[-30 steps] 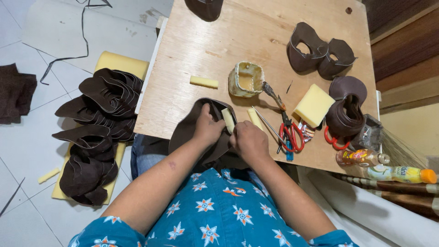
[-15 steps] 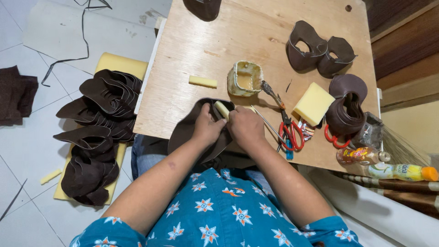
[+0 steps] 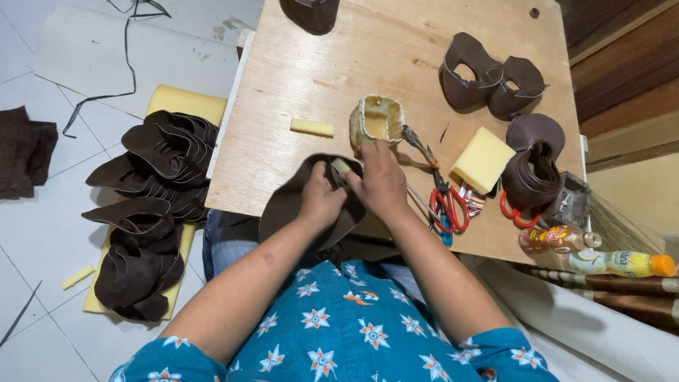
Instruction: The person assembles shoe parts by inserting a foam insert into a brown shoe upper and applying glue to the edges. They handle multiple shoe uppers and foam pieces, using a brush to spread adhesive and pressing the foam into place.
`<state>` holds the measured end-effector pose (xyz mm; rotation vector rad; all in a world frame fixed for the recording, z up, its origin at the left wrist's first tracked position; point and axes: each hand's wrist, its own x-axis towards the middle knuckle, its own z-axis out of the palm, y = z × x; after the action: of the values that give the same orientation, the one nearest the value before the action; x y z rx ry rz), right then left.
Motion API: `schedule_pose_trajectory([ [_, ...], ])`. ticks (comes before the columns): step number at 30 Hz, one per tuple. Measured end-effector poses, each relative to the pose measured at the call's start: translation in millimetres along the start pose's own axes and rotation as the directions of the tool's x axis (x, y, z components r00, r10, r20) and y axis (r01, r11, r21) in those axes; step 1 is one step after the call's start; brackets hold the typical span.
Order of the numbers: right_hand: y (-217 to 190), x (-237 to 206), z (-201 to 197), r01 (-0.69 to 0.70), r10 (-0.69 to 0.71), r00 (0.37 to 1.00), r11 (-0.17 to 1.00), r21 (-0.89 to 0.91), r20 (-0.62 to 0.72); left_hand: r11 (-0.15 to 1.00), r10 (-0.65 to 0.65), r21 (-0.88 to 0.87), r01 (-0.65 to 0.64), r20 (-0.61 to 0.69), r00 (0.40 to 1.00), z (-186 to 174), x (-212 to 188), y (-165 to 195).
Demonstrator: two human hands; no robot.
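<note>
Head view: the left hand (image 3: 320, 201) is closed on the dark brown leather piece (image 3: 286, 205), pinning it at the near edge of the wooden surface (image 3: 297, 113). The right hand (image 3: 382, 180) lies just beside it, fingers curled and pressing a small yellow foam pad (image 3: 341, 165) against the leather's far edge; whether it truly pinches the pad cannot be told. The leather's long axis runs from near left to far right, under both hands. The open glue tin (image 3: 377, 120) stands directly beyond the right hand, almost touching its fingertips, so the right hand is clearly the nearer one to it. A brush (image 3: 419, 145) leans out of the tin toward the red-handled scissors (image 3: 447, 205) on the right.
</note>
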<state>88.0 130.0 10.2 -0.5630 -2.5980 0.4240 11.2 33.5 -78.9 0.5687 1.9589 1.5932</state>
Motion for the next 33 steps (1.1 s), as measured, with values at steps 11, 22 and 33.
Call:
schedule_pose_trajectory([
  [11,-1,13,10,-0.147,0.150,0.980,0.989,-0.034,0.128,0.983,0.081,0.160,-0.087,0.043,0.996,-4,-12,-5],
  [22,-4,5,-1,0.211,-0.211,0.978,0.976,0.056,-0.008,0.997,0.048,0.056,-0.051,0.057,0.997,-4,-6,-3],
  [33,10,13,9,0.276,-0.253,0.947,0.956,-0.098,0.201,0.983,0.069,0.171,-0.071,0.019,0.997,-3,-9,-5],
])
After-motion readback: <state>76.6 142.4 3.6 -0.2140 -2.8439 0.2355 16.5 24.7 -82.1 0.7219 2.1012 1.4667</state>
